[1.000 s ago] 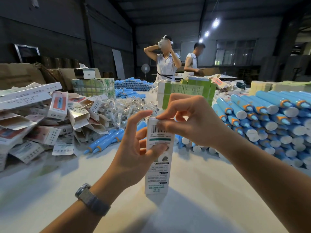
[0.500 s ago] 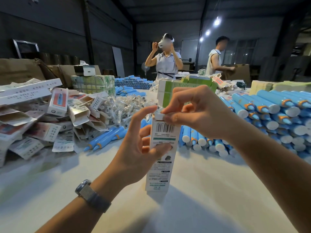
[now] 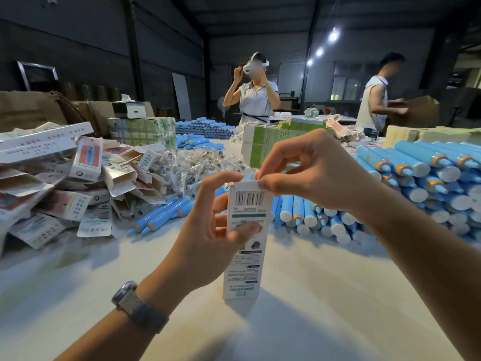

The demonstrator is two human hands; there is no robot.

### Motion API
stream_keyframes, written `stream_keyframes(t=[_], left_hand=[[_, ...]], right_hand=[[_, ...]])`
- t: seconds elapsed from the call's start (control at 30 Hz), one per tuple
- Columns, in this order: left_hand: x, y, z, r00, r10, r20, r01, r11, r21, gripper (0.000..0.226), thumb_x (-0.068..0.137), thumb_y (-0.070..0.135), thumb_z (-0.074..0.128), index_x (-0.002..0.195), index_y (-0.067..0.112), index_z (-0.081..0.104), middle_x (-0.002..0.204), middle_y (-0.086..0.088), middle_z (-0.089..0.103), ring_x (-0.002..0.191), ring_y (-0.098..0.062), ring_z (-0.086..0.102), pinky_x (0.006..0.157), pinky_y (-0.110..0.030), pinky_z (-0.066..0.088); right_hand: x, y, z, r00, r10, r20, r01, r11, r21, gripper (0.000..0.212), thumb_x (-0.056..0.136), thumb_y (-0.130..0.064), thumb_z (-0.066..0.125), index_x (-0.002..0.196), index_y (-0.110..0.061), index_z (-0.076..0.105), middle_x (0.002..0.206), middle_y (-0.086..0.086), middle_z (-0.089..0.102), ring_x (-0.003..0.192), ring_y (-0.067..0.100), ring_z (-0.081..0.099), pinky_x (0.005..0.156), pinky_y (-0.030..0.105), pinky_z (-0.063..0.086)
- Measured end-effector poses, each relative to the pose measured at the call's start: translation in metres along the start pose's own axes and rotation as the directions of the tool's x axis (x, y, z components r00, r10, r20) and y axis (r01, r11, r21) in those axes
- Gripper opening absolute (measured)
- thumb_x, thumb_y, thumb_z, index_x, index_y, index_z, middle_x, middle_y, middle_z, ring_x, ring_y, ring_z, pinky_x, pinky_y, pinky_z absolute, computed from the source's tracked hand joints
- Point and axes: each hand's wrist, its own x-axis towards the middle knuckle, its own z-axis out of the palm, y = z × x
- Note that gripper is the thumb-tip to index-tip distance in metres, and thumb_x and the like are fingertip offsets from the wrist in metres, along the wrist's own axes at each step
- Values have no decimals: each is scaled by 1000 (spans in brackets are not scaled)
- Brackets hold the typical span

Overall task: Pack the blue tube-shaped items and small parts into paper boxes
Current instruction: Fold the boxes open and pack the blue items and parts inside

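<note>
Both hands are staying on the upright paper box (image 3: pixel 246 238) standing on the desk (image 3: pixel 325 295); left hand (image 3: pixel 208 230) fingers are gripping its middle, right hand (image 3: pixel 309 173) fingers are pinching its top flap. Closing step, seemingly; tucking that flap comes next.

Open desk (image 3: pixel 325 295) runs wide across the near side, bare on both flanks of the upright paper box (image 3: pixel 244 241) standing in the middle. To the left, a heap of flattened cartons (image 3: pixel 65 183) walls off that edge. To the right, stacked blue tubes (image 3: pixel 416 183) bank up high. Straight ahead, loose tubes (image 3: pixel 158 217) and bagged small parts (image 3: pixel 197 162) crowd the far lane.
</note>
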Motion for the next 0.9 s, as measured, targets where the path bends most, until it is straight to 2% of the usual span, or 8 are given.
stream_keyframes(t=[0.17,0.27,0.33,0.5,0.63,0.8,0.9], left_hand=[[-1,7,1,995,100,20,-102,981,165,59,78,33,69,115,67,38,99,15,69,83,-19,70,68,-39,61],[-3,9,3,996,92,15,-93,978,186,55,77,39,67,110,69,36,97,18,68,87,-19,69,72,-46,61],[-4,10,3,997,79,5,-79,981,180,51,75,41,66,106,69,36,98,16,69,89,-19,69,74,-47,61],[-3,10,3,998,66,-6,-64,985,157,47,74,42,68,104,65,39,96,15,69,88,-21,69,71,-43,61],[0,7,3,997,62,-35,-58,993,104,50,73,33,75,100,61,43,94,15,70,83,-16,69,67,-37,59],[-1,3,2,996,42,-73,-37,997,65,42,67,38,75,93,58,49,91,13,71,80,-15,70,66,-48,62],[-2,0,3,996,58,-73,-53,996,76,42,68,39,74,96,58,49,91,14,71,81,-17,70,65,-46,61]], right_hand=[[1,-2,7,999,-41,-25,39,996,-81,17,81,-6,76,72,-20,71,72,-4,73,69,9,68,59,14,50],[0,-3,6,1000,-27,0,27,998,-55,17,82,-8,76,73,-21,70,76,0,73,77,17,69,67,30,59],[-1,-4,4,999,-22,35,23,1000,-20,18,83,-8,75,74,-22,69,82,4,72,84,23,69,71,39,59],[-2,-1,0,995,-13,99,7,998,61,9,83,-3,72,80,-12,73,90,12,69,91,30,67,77,45,58],[-2,-1,2,995,-6,99,4,1000,18,10,80,0,76,81,-10,74,91,7,68,91,22,68,74,41,60],[-3,-5,2,993,-25,116,33,997,-66,9,81,3,74,80,-6,74,92,4,67,86,16,65,70,39,57],[-2,-5,2,992,-12,126,27,993,-117,6,83,-2,74,81,-8,74,95,1,67,87,14,63,69,35,55]])
